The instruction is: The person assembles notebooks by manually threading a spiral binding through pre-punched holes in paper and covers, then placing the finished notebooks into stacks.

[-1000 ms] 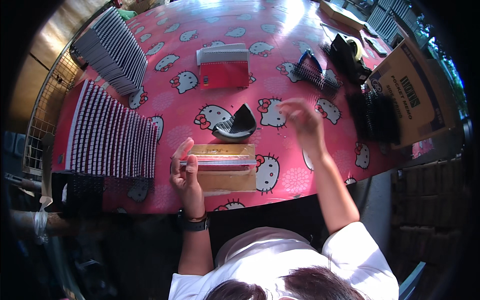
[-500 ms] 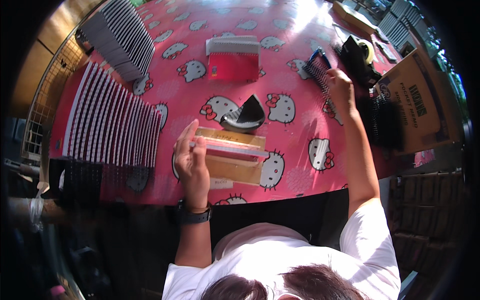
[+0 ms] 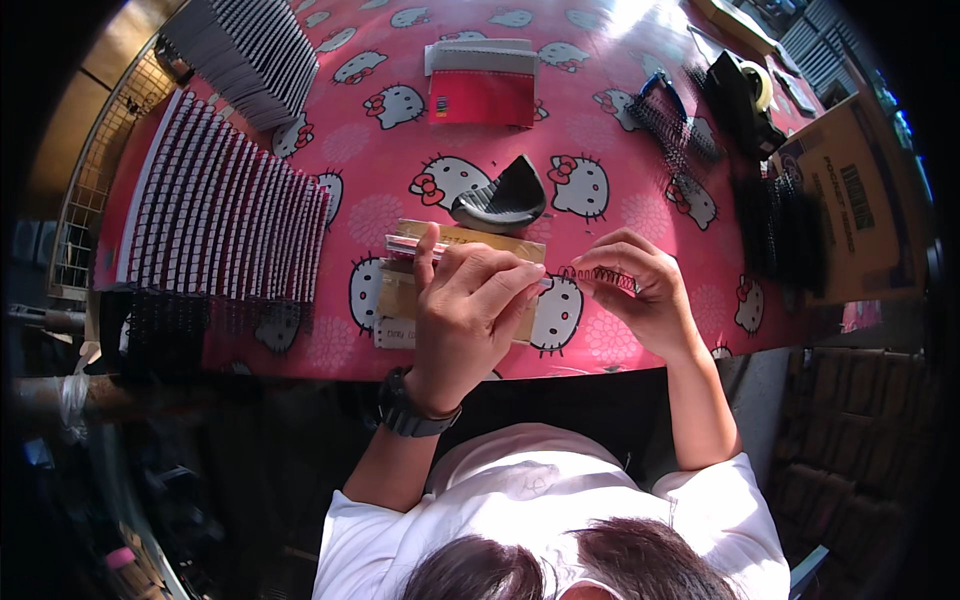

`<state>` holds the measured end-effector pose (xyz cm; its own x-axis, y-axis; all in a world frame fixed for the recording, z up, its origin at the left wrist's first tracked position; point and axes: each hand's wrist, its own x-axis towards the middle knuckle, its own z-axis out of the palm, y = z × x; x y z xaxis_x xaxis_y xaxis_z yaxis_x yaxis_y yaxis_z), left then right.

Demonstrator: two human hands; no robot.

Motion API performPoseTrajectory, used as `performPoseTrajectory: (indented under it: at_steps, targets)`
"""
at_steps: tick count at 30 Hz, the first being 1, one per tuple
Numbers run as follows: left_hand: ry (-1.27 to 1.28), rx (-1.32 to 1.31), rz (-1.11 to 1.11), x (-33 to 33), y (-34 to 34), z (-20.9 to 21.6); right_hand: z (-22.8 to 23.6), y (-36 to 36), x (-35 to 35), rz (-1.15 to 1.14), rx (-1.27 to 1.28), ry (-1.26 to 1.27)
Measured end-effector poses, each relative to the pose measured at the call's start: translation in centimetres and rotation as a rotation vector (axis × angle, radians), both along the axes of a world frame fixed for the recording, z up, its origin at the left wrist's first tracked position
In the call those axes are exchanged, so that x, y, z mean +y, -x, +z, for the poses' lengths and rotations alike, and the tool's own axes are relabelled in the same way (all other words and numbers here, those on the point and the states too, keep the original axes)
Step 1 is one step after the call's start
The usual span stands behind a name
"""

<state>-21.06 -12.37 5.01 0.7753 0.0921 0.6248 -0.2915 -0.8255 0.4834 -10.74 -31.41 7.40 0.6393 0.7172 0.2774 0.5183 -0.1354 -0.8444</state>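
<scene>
Near us, our right hand (image 3: 655, 295) pinches a coil (image 3: 618, 279) by the right end of a notepad (image 3: 403, 244); our left hand (image 3: 465, 310), fingers bunched, grip unclear, partly covers the notepad, seemingly to steady it.

White shirt (image 3: 590, 500), short loose sleeves (image 3: 720, 505), faint print (image 3: 535, 478) in front, chunky dark wristwatch (image 3: 410, 412) on the left

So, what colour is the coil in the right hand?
The coil looks black, best in the head view.

White glare on far tabletop (image 3: 640, 22)
</scene>
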Motion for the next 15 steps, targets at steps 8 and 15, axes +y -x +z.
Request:
performPoseTrajectory:
  at_steps: [8, 15]
  targets:
    - [0.046, -0.084, -0.043, 0.4, -0.6, -0.2, -0.3, 0.3, 1.2, -0.060, -0.086, -0.086]
    - [0.043, -0.097, -0.034, 0.5, -0.6, -0.3, -0.2, 0.3, 1.2, 0.018, -0.177, -0.020]
